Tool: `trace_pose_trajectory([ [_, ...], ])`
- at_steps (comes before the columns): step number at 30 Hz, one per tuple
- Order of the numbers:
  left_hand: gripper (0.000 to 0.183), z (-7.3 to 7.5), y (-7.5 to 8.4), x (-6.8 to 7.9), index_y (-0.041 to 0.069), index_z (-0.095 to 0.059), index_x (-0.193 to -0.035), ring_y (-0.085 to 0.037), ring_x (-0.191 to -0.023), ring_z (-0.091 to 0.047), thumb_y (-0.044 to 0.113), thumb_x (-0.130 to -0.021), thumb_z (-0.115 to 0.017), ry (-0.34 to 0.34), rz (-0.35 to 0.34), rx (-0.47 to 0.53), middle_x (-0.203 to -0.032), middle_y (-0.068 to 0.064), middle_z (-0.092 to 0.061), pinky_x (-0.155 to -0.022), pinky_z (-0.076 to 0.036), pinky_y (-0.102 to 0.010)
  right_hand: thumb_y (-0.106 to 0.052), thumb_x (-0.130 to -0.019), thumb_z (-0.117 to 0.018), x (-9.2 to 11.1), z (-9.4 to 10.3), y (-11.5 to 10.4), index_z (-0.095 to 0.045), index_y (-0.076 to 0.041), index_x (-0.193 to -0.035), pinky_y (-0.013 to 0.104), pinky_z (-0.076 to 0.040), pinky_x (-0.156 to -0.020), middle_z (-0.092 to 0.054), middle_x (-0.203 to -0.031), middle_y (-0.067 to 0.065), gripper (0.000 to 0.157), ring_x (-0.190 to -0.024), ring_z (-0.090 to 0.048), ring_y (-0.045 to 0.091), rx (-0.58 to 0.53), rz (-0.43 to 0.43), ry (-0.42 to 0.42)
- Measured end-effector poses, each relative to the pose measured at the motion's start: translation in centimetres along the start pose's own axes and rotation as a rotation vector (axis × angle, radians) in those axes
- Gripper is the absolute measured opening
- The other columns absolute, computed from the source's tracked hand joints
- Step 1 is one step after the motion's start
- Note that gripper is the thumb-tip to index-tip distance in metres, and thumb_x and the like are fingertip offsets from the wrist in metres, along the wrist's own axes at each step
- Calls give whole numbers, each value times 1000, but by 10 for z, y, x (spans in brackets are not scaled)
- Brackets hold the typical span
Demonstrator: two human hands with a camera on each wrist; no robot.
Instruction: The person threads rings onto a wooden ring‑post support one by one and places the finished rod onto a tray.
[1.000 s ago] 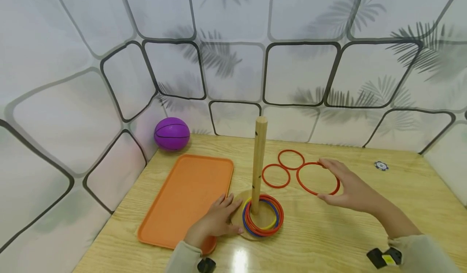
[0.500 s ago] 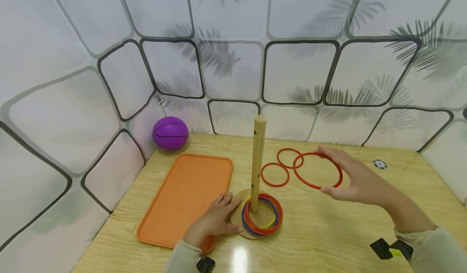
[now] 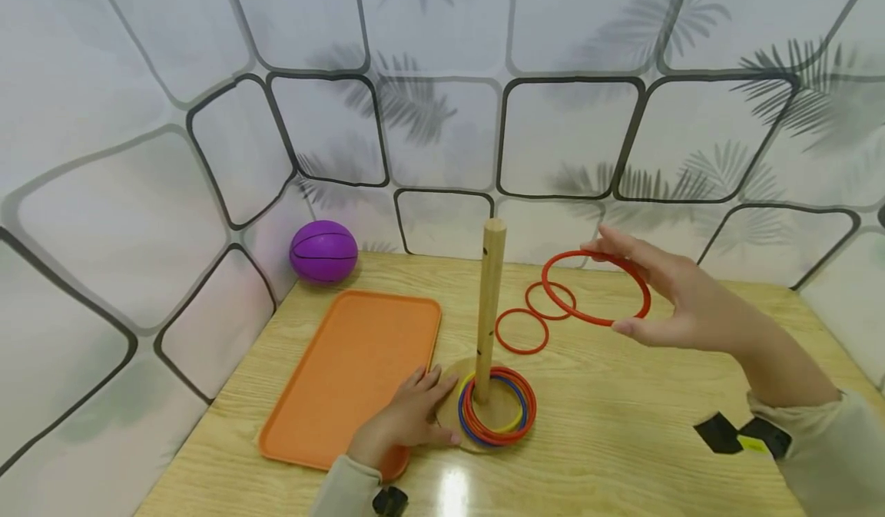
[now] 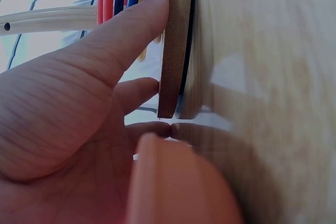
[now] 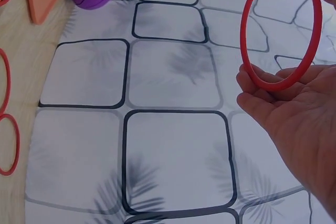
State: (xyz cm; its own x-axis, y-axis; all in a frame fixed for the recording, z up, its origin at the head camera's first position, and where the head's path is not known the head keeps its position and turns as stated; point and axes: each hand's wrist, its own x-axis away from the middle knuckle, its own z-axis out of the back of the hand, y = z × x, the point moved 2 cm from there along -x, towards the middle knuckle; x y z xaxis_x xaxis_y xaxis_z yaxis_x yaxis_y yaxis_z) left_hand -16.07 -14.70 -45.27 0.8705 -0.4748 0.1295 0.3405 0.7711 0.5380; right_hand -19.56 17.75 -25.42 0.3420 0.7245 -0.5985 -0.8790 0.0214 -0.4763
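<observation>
In the head view my right hand (image 3: 691, 309) holds a red ring (image 5: 316, 22) by its edge, thumb on the near side and fingers on the far side. The ring hangs tilted in the air, right of an upright wooden peg (image 3: 489, 309). Around the peg's foot lie several stacked red, blue and yellow rings (image 3: 531, 409). My left hand (image 3: 404, 421) rests with spread fingers at the left edge of the round wooden base (image 3: 448, 413); the left wrist view shows its thumb along the base's rim (image 4: 176, 51). Two red rings (image 3: 522, 352) lie flat behind the peg's right side.
An orange tray (image 3: 353, 371) lies left of the base, partly under my left wrist. A purple ball (image 3: 323, 252) sits at the back left corner. Patterned walls (image 3: 442, 140) stand at the back and left of the wooden table (image 3: 622, 440).
My right hand has lifted the red ring off the table and raised it toward the back wall, tilting it. The left hand, the peg and the stacked rings stay in place.
</observation>
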Motion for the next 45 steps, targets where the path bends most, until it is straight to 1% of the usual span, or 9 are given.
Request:
trace_pose_trajectory([
  [2,89,0,0,0,7,-36,-146,-48,-138,-13,41,-75,-78,-2,5,0,-150,-26,-25,-110,-15,-59,7,-75,-74,-7,3,-4,-17,16,-143,18,-28,-107,-40,-145,9,89,-134,-36,16,-35,22,-14],
  [4,89,0,0,0,7,-36,-146,-48,-138,-14,42,-75,-78,-1,5,-6,-150,-26,-25,-110,-16,-59,0,-82,-71,-16,6,-8,-14,18,-142,21,-27,-109,-41,-144,13,85,-134,-35,20,-77,75,-31],
  [8,89,0,2,1,5,-36,-145,-49,-137,-14,40,-75,-78,0,0,-3,-150,-27,-26,-110,-16,-59,-12,-88,-67,-35,9,-18,-11,16,-144,24,-26,-111,-43,-141,15,84,-134,-36,22,-92,136,-50],
  [14,87,2,4,3,4,-38,-144,-50,-137,-16,37,-75,-79,19,-16,10,-148,-28,-27,-109,-16,-60,-16,-89,-67,-59,9,-28,-13,12,-145,29,-26,-112,-43,-141,17,83,-134,-36,25,-124,176,-41],
  [24,88,-1,-3,-2,7,-37,-145,-49,-138,-13,40,-75,-78,14,-7,2,-150,-26,-25,-110,-14,-59,-21,-90,-65,-78,7,-29,-15,14,-144,31,-29,-111,-45,-140,16,81,-132,-39,25,-114,223,-39],
  [35,89,-3,-2,-1,8,-37,-146,-48,-138,-14,42,-75,-78,6,0,-3,-150,-25,-26,-111,-15,-58,-21,-87,-69,-85,-2,-25,-15,10,-146,32,-28,-111,-47,-137,15,86,-131,-39,25,-97,159,-59],
  [37,89,-3,-2,-1,8,-37,-146,-48,-138,-14,42,-75,-78,7,0,0,-151,-25,-25,-111,-15,-58,-17,-85,-71,-84,-5,-23,-14,9,-147,31,-28,-111,-47,-137,14,88,-131,-39,24,-105,133,-51],
  [42,88,-1,-1,-1,7,-37,-145,-49,-138,-14,41,-75,-78,8,-4,-9,-150,-26,-26,-110,-15,-58,8,-72,-76,-78,-11,-17,-13,9,-147,29,-27,-111,-45,-139,12,98,-133,-37,22,-120,47,-37],
  [45,88,0,-1,0,6,-37,-146,-49,-138,-14,41,-75,-78,1,-3,-20,-150,-26,-25,-110,-16,-59,9,-71,-77,-77,-17,-12,-13,8,-147,29,-28,-110,-45,-139,15,100,-133,-37,23,-125,51,-38],
])
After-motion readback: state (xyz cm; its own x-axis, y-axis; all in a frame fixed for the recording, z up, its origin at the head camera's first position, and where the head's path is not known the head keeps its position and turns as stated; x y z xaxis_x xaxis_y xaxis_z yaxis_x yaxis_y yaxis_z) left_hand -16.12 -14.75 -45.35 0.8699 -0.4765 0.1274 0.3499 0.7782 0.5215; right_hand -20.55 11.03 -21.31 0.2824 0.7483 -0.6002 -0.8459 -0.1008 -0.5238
